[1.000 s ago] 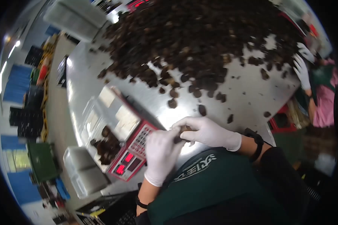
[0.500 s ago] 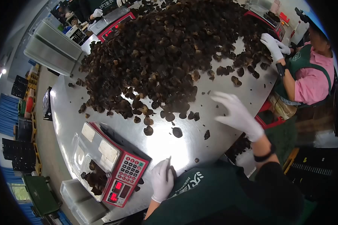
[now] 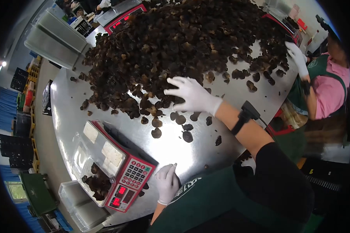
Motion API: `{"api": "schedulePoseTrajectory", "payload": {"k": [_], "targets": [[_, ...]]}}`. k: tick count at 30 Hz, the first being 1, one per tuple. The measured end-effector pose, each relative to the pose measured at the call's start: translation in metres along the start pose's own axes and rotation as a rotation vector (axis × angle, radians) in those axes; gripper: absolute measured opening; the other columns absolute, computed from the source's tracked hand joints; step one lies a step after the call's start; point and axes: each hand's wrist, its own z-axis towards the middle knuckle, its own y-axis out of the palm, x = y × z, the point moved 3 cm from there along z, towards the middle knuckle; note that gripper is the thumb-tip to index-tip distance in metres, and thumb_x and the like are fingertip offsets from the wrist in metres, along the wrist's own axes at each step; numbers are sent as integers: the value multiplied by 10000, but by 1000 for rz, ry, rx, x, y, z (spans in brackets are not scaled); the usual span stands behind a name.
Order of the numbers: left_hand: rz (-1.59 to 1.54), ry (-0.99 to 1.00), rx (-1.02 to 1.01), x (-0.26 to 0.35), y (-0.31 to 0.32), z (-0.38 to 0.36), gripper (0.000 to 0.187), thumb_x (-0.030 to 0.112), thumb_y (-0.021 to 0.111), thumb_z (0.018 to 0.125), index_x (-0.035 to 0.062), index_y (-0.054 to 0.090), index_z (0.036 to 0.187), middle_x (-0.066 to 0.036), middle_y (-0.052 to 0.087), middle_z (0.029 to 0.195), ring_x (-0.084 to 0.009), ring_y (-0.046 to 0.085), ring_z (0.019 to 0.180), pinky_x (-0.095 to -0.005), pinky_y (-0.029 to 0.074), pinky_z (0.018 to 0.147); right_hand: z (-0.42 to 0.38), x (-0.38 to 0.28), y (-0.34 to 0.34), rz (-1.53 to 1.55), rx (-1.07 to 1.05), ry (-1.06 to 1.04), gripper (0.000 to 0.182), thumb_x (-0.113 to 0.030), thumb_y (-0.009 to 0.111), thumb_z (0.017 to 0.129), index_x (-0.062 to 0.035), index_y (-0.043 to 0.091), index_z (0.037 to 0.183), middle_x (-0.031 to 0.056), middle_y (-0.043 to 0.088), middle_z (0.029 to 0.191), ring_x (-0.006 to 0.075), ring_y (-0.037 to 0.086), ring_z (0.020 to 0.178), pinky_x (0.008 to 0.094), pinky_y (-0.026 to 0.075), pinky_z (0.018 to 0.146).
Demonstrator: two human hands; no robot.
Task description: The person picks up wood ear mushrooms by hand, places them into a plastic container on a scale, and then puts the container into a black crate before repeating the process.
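Observation:
A large heap of dark wood ear mushrooms (image 3: 155, 50) covers the far part of the metal table. Over its near edge reaches my right hand (image 3: 192, 95), white-gloved, with fingers spread and nothing held. My left hand (image 3: 168, 184), also gloved, rests by the table's near edge with fingers curled together; whether anything is in them is hidden. Left of it stands a red digital scale (image 3: 120, 167) with lit red digits. On its pan lies an open clear plastic box (image 3: 79, 155) with some wood ear mushrooms (image 3: 97, 181) inside. Loose pieces (image 3: 187, 136) lie between heap and hands.
Clear containers (image 3: 58, 37) are stacked at the far left, others (image 3: 81, 206) beside the scale. Two more scales (image 3: 124, 17) stand beyond the heap. At the right, a co-worker's gloved hand (image 3: 297, 56) is near the heap. The table's curved edge (image 3: 60, 132) runs along the left.
My right hand has moved left and forward, from the bare metal to the near edge of the heap. My left hand stays almost in place. The view has shifted slightly.

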Motion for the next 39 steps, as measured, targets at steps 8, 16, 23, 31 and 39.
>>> {"api": "schedulePoseTrajectory", "payload": {"k": [8,16,23,31,39], "targets": [[7,-14,-7,0,-1,-2,406,-57,631,804,62,663,1190,-104,645,1114,-298,594,1041,-404,439,895,-21,6,7,-108,290,-23,123,-232,719,804,-116,713,844,16,628,973,192,618,936,302,538,690],[-76,18,6,9,-22,3,382,-88,619,795,26,662,1157,-132,663,1121,-315,622,1001,-405,480,873,5,35,-12,774,223,659,347,-334,726,895,-1,757,984,64,752,979,161,680,858,313,516,796],[241,-63,510,20,-151,-18,408,-146,560,799,-36,639,1185,-183,669,1141,-337,634,1048,-410,484,929,0,-20,-17,1818,170,890,334,-271,568,1012,12,692,1139,87,747,968,170,726,833,250,594,731],[142,-228,684,7,-182,-12,378,-146,514,821,-43,653,1158,-183,666,1139,-303,634,1055,-390,477,954,14,-70,0,2022,-26,589,329,-235,527,1032,43,649,1159,133,733,1005,151,733,826,224,619,673],[114,-32,395,48,-95,111,184,89,762,794,72,664,948,-80,634,895,-278,605,832,-371,466,744,4,-125,35,2025,-109,740,392,-348,436,1064,-38,639,1194,128,711,1064,204,699,897,324,594,769]]}}
